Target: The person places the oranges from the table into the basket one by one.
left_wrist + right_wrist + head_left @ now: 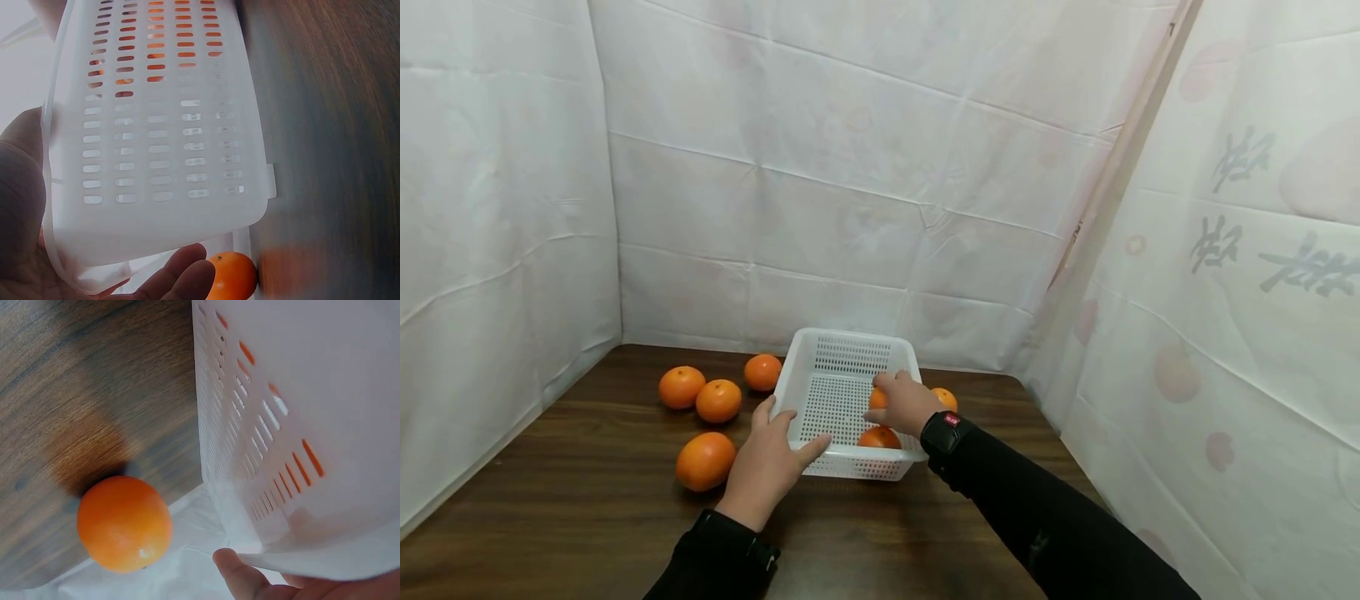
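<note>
A white perforated plastic basket (pixel 835 462) stands on the table. My left hand (pixel 767 467) holds its near-left corner, thumb over the front rim and fingers along the left side; the left wrist view shows the thumb reaching behind the rim. My right hand (pixel 910 404) reaches over the right side into the basket. Its thumb and fingers lie around an orange (pixel 877 399), partly hidden by the hand. A second orange (pixel 880 437) lies inside by the front wall. Orange colour shows through the basket slots in both wrist views.
Left of the basket, several oranges (pixel 706 461) lie on the dark wooden table (pixel 587 508). Another orange (pixel 946 399) sits outside the basket's right wall, also seen in the right wrist view. White sheets (pixel 850 167) enclose the table's back and sides.
</note>
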`<state>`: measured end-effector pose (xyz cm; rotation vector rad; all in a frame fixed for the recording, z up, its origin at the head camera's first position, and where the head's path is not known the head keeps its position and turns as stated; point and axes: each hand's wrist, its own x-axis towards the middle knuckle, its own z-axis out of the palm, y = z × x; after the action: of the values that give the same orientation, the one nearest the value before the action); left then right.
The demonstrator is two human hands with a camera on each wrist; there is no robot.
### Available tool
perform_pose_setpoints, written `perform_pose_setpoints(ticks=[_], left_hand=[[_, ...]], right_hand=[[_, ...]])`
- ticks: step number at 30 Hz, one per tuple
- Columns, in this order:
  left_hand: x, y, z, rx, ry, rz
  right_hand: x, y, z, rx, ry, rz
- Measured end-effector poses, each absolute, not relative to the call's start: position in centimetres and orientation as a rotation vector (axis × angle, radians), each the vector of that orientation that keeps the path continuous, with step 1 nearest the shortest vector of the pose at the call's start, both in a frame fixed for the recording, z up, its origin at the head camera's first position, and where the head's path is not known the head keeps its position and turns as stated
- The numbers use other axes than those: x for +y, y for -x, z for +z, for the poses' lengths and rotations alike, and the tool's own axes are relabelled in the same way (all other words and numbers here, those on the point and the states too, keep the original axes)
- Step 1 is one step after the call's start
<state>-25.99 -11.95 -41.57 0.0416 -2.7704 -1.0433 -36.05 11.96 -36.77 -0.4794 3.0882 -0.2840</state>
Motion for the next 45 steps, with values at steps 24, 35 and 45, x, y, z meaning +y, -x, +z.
perform_pose_setpoints(ticks=[24,35,45], left_hand=[[-11.9,25.9,-41.9,-2.786,-0.059,-1.033],[-11.7,26.0,-41.7,-2.785,-0.053,-1.036],[-11.8,26.0,-41.5,-2.778,-0.064,-1.033]], right_hand=[[11.9,36.7,-38.1,3.097,0.466,-0.27],[11.8,36.8,-38.5,3.12,0.424,-0.242],[11.8,37.2,-38.9,3.125,0.403,-0.271]])
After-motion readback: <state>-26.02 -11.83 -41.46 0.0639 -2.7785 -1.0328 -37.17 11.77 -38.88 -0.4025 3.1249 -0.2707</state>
